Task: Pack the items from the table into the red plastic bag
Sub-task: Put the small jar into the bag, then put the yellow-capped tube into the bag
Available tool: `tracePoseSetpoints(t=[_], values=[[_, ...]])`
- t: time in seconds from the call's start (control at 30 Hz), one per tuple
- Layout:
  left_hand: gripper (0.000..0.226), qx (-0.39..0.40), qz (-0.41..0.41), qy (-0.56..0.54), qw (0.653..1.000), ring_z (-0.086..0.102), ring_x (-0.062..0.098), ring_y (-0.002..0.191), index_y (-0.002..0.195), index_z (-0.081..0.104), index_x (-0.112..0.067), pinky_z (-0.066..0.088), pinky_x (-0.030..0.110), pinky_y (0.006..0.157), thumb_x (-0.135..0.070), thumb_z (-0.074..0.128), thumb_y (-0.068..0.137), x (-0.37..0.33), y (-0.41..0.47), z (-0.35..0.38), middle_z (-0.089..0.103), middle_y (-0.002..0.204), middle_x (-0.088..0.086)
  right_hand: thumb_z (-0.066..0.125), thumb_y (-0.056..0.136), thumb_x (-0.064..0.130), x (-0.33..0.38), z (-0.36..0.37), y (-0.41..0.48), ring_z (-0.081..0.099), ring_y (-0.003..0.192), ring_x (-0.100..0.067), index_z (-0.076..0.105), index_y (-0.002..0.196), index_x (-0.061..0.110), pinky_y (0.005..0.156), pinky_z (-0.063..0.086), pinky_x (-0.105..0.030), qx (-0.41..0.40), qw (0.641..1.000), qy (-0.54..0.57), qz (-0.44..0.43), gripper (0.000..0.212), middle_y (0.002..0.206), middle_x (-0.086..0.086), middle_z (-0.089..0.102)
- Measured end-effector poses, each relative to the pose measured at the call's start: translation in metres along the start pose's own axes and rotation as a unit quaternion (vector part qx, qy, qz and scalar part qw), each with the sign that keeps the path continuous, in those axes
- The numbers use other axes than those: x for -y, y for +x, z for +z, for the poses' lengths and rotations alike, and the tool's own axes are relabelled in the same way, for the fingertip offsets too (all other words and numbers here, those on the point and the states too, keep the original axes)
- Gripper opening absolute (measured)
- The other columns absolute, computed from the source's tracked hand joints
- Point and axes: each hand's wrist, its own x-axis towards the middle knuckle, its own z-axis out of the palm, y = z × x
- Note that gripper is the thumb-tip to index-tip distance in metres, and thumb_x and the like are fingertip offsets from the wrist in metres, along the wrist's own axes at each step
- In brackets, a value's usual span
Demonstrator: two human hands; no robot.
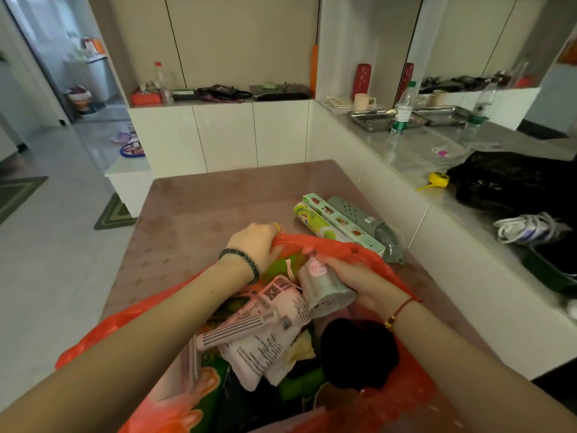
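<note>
Bag (368,257) rim is being gripped by left hand (253,242), cup (324,287) being clasped by right hand (362,276) (roll (312,221), box (340,221), grey tube (359,214) unpacked).

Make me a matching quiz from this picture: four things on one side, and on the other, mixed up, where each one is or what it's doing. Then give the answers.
Things
1. left hand
2. right hand
3. long green box
4. yellow tape measure

Places or states
A. lies on the side counter
B. holds a grey cup over the red plastic bag
C. lies on the table beyond the bag
D. grips the bag's rim

Pairs: 1-D, 2-B, 3-C, 4-A
</note>
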Motion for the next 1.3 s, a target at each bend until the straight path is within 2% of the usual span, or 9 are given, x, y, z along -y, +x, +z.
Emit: tracePoseSetpoints(t=[0.3,0.4,0.63,0.7,0.77,0.9,1.0,1.13,1.3], values=[[0.024,-0.024,0.072,-0.146,0.986,0.063,0.022,0.091,0.11,0.061,-0.013,0.047,0.024,0.078,-0.013,0.051,0.088,0.013,0.006,0.002,0.069,0.101,0.009,0.041,0.095,0.039,-0.006,-0.015,0.016,0.055,0.113,-0.023,0.053,0.125,0.014,0.089,0.042,-0.028,-0.009,0.961,-0.27,-0.05,0.042,0.124,-0.008,0.059],[0.019,0.015,0.108,-0.152,0.982,0.056,0.011,0.073,0.101,0.064,-0.013,0.04,0.012,0.064,-0.01,0.053,0.086,0.015,0.007,0.005,0.067,0.087,0.003,0.034,0.098,0.019,-0.022,-0.023,0.018,0.059,0.084,-0.019,0.056,0.115,0.007,0.074,0.047,-0.025,-0.054,0.906,-0.401,-0.126,0.031,0.104,-0.01,0.065],[0.024,0.16,0.184,-0.116,0.963,0.054,-0.011,0.058,0.094,0.067,-0.017,0.038,0.0,0.057,-0.036,0.058,0.084,0.025,0.017,0.003,0.057,0.069,-0.018,0.045,0.091,0.02,-0.015,-0.038,-0.01,0.058,0.105,-0.026,0.058,0.107,0.007,0.084,0.041,-0.028,0.114,0.813,-0.561,-0.105,0.025,0.115,-0.012,0.063],[0.044,0.197,0.196,-0.144,0.95,0.054,-0.014,0.057,0.092,0.068,-0.018,0.037,-0.001,0.052,-0.056,0.053,0.075,0.024,0.023,-0.005,0.057,0.064,-0.024,0.049,0.093,0.021,0.022,-0.052,-0.024,0.061,0.101,-0.021,0.063,0.11,0.01,0.087,0.045,-0.027,0.199,0.828,-0.503,-0.145,0.025,0.111,-0.008,0.067],[0.064,0.187,0.172,-0.181,0.95,0.053,-0.012,0.052,0.084,0.067,-0.026,0.037,0.001,0.051,-0.079,0.037,0.063,0.024,0.033,-0.013,0.057,0.055,-0.023,0.056,0.088,0.02,0.059,-0.069,-0.031,0.068,0.088,-0.018,0.065,0.107,0.011,0.077,0.054,-0.028,0.26,0.901,-0.319,-0.14,0.023,0.098,-0.009,0.071],[0.043,0.15,0.086,-0.252,0.952,0.061,0.003,0.065,0.076,0.057,-0.038,0.047,0.018,0.068,-0.076,0.036,0.071,0.015,0.081,-0.006,0.065,0.071,-0.013,0.058,0.084,0.004,0.078,-0.096,0.029,0.066,0.06,-0.015,0.061,0.108,0.001,0.052,0.055,-0.022,0.07,0.98,-0.069,-0.174,0.024,0.082,-0.013,0.07],[0.021,0.157,0.032,-0.257,0.953,0.058,0.009,0.073,0.096,0.056,-0.024,0.046,0.018,0.07,-0.039,0.041,0.092,-0.007,0.125,0.025,0.062,0.095,-0.002,0.068,0.08,0.012,0.037,-0.095,0.1,0.062,0.079,-0.016,0.051,0.121,0.013,0.061,0.055,-0.023,-0.001,0.972,-0.189,-0.136,0.043,0.108,-0.013,0.062],[0.059,0.251,0.0,-0.181,0.951,0.055,0.023,0.11,0.13,0.046,-0.017,0.044,0.036,0.098,-0.056,0.037,0.086,-0.026,0.172,0.079,0.055,0.126,0.002,0.071,0.067,0.028,-0.043,-0.075,0.159,0.061,0.095,-0.028,0.04,0.119,0.023,0.082,0.053,-0.044,0.023,0.956,-0.285,-0.071,0.061,0.111,-0.012,0.058],[0.065,0.344,-0.002,-0.15,0.927,0.05,0.026,0.119,0.137,0.036,-0.012,0.04,0.042,0.104,-0.055,0.03,0.089,-0.039,0.183,0.108,0.046,0.138,0.006,0.074,0.072,0.014,-0.081,-0.06,0.174,0.054,0.109,-0.022,0.043,0.127,0.009,0.079,0.036,-0.019,0.003,0.962,-0.257,-0.093,0.063,0.11,-0.004,0.056]])
